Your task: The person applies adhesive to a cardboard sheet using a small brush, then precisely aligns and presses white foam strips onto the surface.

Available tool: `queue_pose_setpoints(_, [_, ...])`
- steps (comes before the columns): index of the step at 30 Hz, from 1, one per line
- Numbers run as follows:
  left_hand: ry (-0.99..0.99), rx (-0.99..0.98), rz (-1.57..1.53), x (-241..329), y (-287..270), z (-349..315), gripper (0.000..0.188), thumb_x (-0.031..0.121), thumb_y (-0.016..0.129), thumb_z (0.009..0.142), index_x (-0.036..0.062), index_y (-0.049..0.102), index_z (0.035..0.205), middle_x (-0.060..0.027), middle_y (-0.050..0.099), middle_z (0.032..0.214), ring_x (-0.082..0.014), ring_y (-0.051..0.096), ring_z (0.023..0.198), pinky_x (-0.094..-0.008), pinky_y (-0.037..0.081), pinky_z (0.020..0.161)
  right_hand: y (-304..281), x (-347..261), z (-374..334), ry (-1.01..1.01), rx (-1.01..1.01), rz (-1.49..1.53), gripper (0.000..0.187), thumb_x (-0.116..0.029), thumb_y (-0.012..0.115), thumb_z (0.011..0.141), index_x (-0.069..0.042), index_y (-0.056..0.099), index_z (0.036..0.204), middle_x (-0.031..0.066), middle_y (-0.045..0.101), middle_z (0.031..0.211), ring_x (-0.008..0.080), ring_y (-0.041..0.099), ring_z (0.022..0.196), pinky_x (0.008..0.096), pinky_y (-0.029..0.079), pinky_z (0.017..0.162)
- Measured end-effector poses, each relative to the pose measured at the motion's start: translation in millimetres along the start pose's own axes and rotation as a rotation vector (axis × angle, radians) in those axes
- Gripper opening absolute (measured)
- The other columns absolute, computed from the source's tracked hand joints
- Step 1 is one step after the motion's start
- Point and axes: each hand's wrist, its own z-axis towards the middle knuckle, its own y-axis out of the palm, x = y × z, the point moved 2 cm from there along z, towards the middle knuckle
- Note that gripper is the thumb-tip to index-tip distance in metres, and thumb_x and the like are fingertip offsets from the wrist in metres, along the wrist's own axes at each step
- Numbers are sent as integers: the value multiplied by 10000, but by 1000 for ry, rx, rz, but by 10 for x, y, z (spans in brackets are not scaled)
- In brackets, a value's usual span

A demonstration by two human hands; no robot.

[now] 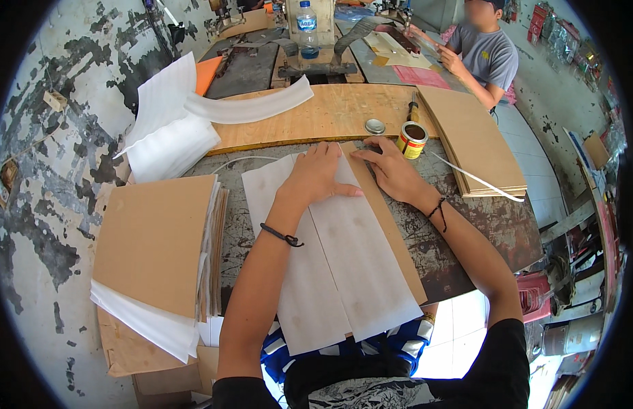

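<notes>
Two white foam-like sheets (pixel 361 273) lie side by side over a brown cardboard panel (pixel 400 262) on the table in front of me, with a narrow gap between them. The cardboard shows as a strip along their right side. My left hand (pixel 320 176) rests on the sheets near their far end, thumb stretched to the right and fingers bent forward. At the panel's far right corner, my right hand (pixel 393 170) touches the cardboard edge, thumb and fingers apart. Neither hand visibly holds anything. Close beyond the right hand stands an open can (pixel 412 138) of dark brown stuff.
Cardboard panels (pixel 153 238) and white sheets are stacked at left; another cardboard stack (pixel 470 136) lies at right. A wooden board (pixel 275 129) holds a metal lid (pixel 374 127) and white foam sheets (pixel 170 136). Further back are a water bottle (pixel 307 31) and a seated person (pixel 483 58).
</notes>
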Motion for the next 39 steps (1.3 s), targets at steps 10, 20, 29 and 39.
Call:
queue_pose_setpoints(10, [2, 39, -7, -48, 62, 22, 1065, 715, 878, 608, -15, 540, 1306, -207, 590, 1287, -389, 543, 1290, -510, 464, 1050, -52, -71, -41, 0, -24, 3, 376, -10, 587, 920, -100, 713, 1262, 217, 547, 1380, 409, 564, 1289, 465, 461, 1107])
queue_pose_setpoints(20, [8, 40, 6, -42, 57, 17, 1060, 707, 876, 622, -32, 533, 1300, -215, 589, 1293, -389, 541, 1301, -526, 461, 1052, -55, -103, -61, 4, -47, 1, 370, 4, 585, 902, -94, 723, 1231, 220, 546, 1403, 410, 585, 1263, 465, 495, 1070])
queue_pose_setpoints(29, [1, 24, 15, -28, 56, 15, 1110, 679, 890, 625, -52, 512, 1370, -245, 572, 1369, -395, 527, 1344, -536, 471, 1064, -41, -169, -67, -21, -27, -61, 366, 36, 591, 860, -69, 744, 1176, 194, 571, 1388, 399, 645, 1168, 461, 526, 1027])
queue_pose_setpoints(39, [-1, 31, 48, -60, 66, 45, 1119, 747, 846, 636, -45, 519, 1357, -242, 555, 1385, -402, 514, 1350, -512, 464, 1073, -30, -265, -96, -68, 1, -160, 338, 42, 603, 854, -40, 743, 1151, 159, 594, 1329, 385, 664, 1088, 462, 543, 970])
